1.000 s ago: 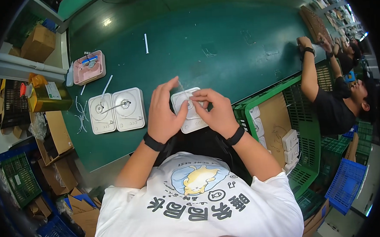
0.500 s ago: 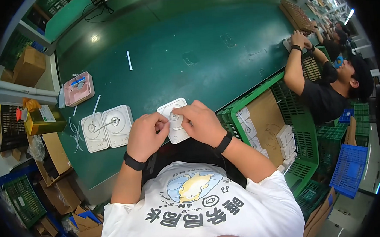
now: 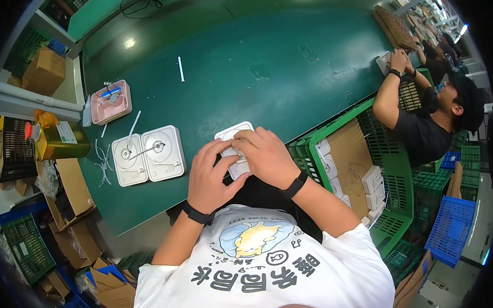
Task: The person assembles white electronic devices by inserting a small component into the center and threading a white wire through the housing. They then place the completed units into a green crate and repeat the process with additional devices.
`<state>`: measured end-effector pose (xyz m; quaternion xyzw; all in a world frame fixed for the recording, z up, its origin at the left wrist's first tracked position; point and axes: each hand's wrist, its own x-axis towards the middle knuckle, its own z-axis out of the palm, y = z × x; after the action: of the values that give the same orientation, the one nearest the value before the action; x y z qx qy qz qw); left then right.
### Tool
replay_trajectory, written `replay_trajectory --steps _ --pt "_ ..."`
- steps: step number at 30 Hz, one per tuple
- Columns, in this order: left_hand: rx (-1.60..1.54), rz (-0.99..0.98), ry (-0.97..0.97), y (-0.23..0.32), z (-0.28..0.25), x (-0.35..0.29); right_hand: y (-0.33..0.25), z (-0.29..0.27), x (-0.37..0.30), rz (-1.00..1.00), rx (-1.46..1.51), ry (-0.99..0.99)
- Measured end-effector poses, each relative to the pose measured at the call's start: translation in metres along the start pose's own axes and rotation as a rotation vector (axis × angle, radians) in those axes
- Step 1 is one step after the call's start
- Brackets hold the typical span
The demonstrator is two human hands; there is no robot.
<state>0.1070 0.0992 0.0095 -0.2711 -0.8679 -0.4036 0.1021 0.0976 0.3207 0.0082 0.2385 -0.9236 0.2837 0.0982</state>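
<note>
A white rectangular plastic housing (image 3: 237,127) with rounded corners lies at the table's near edge, mostly covered by my hands. My left hand (image 3: 213,169) is closed on its left side, fingers bent over the top and thumb by the near edge. From the right, my right hand (image 3: 266,157) curls its fingers over the middle of the same housing. The fingertips of both hands meet there, and what lies beneath them is hidden. To the left sit two joined white housings (image 3: 164,150) with round recesses and a thin cable running across them.
A pink tray (image 3: 107,118) with small items stands left, near white strips (image 3: 135,123) and loose clear ties. At right a green crate (image 3: 361,106) holds several white housings and cardboard. Beyond it a co-worker (image 3: 417,111) handles a white piece. A yellow-gold can (image 3: 65,144) stands far left.
My left hand has spread from a pinch to reach over the housing, and my right fingers have moved further over its middle. The whole view has shifted slightly.
</note>
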Motion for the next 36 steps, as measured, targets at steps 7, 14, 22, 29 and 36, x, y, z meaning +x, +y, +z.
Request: replay_trajectory --steps 7,14,22,29,36 --pt "-0.018 -0.005 -0.051 -0.008 0.017 -0.02 0.012 -0.013 0.004 0.053 0.18 -0.071" --pt "-0.165 -0.079 -0.018 -0.015 0.017 -0.024 0.013 -0.034 0.022 0.24 0.337 -0.313" --pt "-0.225 -0.124 0.031 -0.011 0.009 -0.01 0.009 -0.012 0.021 0.103 0.137 -0.091" --pt "0.029 -0.306 0.024 -0.004 0.002 -0.003 0.01 -0.01 0.019 0.034 0.093 -0.063" --pt "-0.282 -0.476 -0.157 -0.003 0.004 -0.002 0.017 -0.007 0.019 0.038 0.109 -0.073"
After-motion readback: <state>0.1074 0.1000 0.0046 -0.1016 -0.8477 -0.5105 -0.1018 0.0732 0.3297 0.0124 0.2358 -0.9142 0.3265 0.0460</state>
